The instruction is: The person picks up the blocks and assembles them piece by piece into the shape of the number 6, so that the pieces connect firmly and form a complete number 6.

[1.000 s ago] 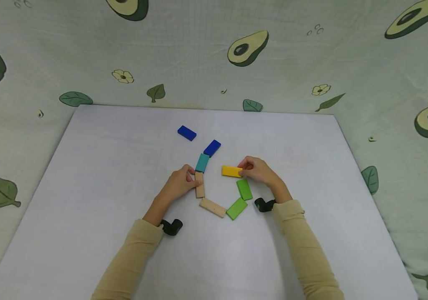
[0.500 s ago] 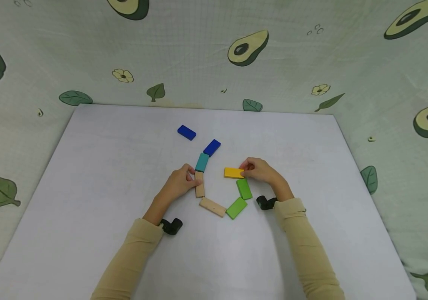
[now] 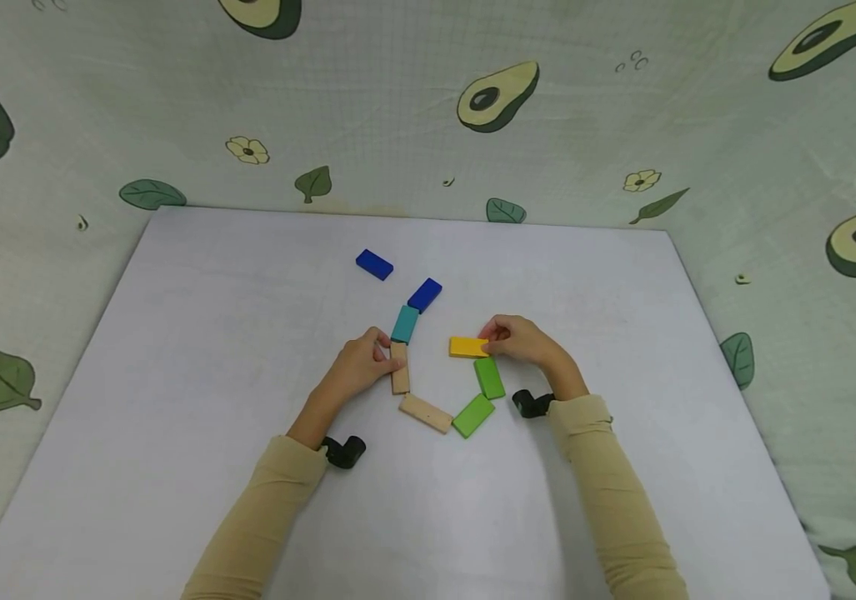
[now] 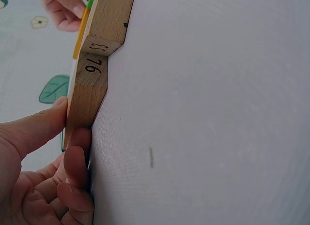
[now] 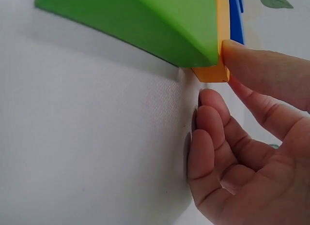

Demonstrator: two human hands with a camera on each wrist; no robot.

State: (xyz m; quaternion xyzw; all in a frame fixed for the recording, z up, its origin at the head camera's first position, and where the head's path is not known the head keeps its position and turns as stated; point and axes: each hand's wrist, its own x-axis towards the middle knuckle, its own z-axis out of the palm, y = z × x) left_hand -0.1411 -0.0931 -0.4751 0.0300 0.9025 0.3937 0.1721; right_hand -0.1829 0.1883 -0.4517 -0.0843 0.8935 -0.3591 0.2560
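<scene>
My left hand (image 3: 356, 367) pinches an upright-lying plain wooden block (image 3: 401, 383) between thumb and fingers; the number 76 shows on its end in the left wrist view. With thumb and finger my right hand (image 3: 523, 343) holds a yellow block (image 3: 465, 347) by its right end. Just below the yellow block, touching or nearly so, lies a green block (image 3: 489, 379), which meets a second green block (image 3: 473, 416). Another plain wooden block (image 3: 425, 413) joins that one to the block under my left hand. A teal block (image 3: 405, 324) continues the curve upward.
Past the teal block lies a blue block (image 3: 425, 295), near its corner. A second blue block (image 3: 374, 265) lies apart, farther back. All rest on a white table (image 3: 172, 350) with a patterned cloth (image 3: 382, 100) behind. Black wrist cameras (image 3: 345, 452) hang by both wrists.
My right hand has shifted the yellow block slightly right and nearer me, toward the green block. The left hand stays in place on the wooden block.
</scene>
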